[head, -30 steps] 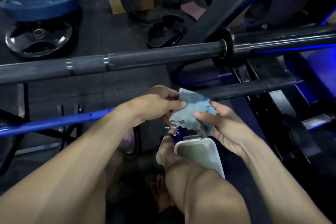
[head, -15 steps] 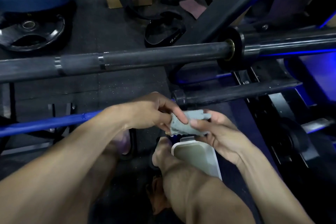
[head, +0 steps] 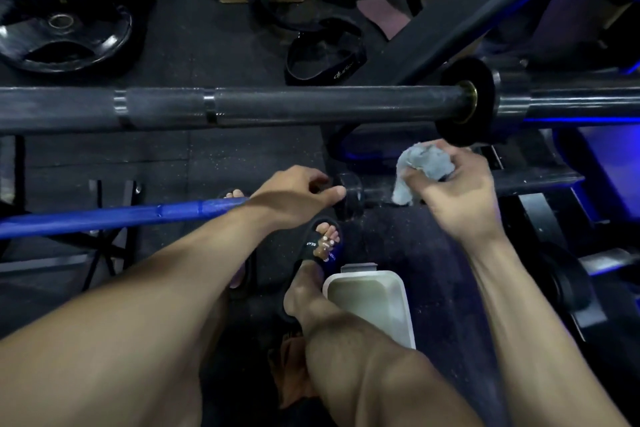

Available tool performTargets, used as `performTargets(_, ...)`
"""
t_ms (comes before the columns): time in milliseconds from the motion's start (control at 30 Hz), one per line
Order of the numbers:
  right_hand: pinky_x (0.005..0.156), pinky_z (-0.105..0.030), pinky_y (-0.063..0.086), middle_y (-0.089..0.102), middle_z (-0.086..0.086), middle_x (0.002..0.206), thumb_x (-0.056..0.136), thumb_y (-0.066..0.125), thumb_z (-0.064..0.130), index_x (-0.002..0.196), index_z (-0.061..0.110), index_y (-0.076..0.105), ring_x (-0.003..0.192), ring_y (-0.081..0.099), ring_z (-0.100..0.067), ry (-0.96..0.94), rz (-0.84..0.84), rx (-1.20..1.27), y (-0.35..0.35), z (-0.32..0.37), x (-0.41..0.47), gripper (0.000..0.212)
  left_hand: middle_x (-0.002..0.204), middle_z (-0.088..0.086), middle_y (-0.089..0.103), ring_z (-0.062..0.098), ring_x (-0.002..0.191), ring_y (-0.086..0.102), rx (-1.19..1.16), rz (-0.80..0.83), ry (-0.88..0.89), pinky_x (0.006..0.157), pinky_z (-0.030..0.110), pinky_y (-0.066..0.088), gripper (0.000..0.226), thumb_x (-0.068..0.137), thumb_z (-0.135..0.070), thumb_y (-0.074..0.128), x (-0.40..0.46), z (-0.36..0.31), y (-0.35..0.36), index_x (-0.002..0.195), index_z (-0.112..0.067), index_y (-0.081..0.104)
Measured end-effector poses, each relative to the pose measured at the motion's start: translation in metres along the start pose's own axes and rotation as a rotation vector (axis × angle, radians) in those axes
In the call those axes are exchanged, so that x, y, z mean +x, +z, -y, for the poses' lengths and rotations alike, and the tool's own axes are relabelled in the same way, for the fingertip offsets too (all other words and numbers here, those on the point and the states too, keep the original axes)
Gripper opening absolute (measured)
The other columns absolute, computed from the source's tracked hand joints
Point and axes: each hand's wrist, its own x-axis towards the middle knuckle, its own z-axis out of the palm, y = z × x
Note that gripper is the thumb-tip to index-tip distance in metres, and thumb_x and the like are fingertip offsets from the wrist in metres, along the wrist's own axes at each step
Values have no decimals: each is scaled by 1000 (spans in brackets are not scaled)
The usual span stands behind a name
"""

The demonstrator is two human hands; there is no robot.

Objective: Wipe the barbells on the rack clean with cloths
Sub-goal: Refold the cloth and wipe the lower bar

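Observation:
A dark grey barbell (head: 277,107) runs across the view on the rack, its collar (head: 465,100) at the right. Below it lies a blue barbell (head: 121,215) whose black sleeve end (head: 349,194) points right. My right hand (head: 457,194) grips a bunched grey-blue cloth (head: 420,166) just under the dark bar's collar. My left hand (head: 298,194) hovers over the blue bar's end with loosely curled fingers and holds nothing; whether it touches the bar is unclear.
A white tub (head: 374,302) stands on the floor by my sandalled feet (head: 322,246). Weight plates (head: 65,31) lie at the back left, a black belt (head: 325,59) behind the bar. Rack frame (head: 519,184) and blue uprights fill the right.
My left hand let go of the cloth and dropped toward the blue bar's end. My right hand bunched the cloth and carried it up and right, near the dark bar's collar.

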Motion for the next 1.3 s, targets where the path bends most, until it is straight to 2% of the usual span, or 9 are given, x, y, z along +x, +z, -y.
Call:
performTargets(100,77,-25,49,73,-8,91,89,65,11,95,10,73,87,68,-21,-37,130,-225,0,11,9,9,135,-9,66,17,124,59,37,4,-32,109,40,42,53,96,-65,53,2,-3,6,141,-38,57)
performTargets(233,81,-20,41,61,7,111,92,66,14,132,26,57,95,59,-14,-74,297,-486,12,29,20,43,139,-10,63,18,131,54,77,22,-42,101,35,32,51,98,-65,49,-3,-9,3,144,-43,52)
performTargets(333,64,-27,39,62,5,97,92,71,25,102,32,58,77,56,-11,-137,314,-623,27,34,29,17,143,-11,59,21,133,50,118,28,-34,94,33,24,53,99,-65,48,-7,-13,2,147,-44,48)
performTargets(467,70,-31,35,53,7,81,92,72,27,74,32,47,83,56,-21,-255,397,-675,45,38,40,31,138,-9,63,22,130,52,134,-6,-8,91,34,21,52,99,-65,47,-6,-11,6,145,-41,51)
performTargets(567,73,-34,34,51,4,91,97,66,25,82,26,50,89,54,-22,-291,506,-666,53,31,36,22,127,-8,67,20,120,55,161,-6,-19,89,36,21,51,98,-68,44,-2,-9,8,139,-39,57)
performTargets(733,79,-36,42,56,-1,98,97,65,13,103,12,66,90,54,-20,-385,503,-522,39,13,8,6,77,-18,53,16,87,48,182,-26,-21,88,35,24,27,98,-64,49,2,-7,12,94,-39,56)
performTargets(933,75,-36,37,53,-4,95,97,62,13,90,12,61,93,57,-30,-313,472,-603,64,19,35,7,113,-6,69,21,113,56,148,-41,-21,87,34,19,42,102,-64,39,-6,-14,10,129,-42,62)
performTargets(1100,73,-28,37,55,1,94,97,65,9,99,13,68,85,54,-16,-368,503,-451,41,8,6,5,76,-17,50,17,87,49,176,-53,-34,87,34,23,29,100,-63,45,-1,-11,11,102,-39,60)
performTargets(1300,64,-25,25,48,6,80,98,64,15,85,14,61,70,44,-8,-265,459,-477,61,18,37,14,95,-10,70,12,85,46,122,-87,-21,86,35,19,41,103,-62,36,-4,-14,10,116,-42,69)
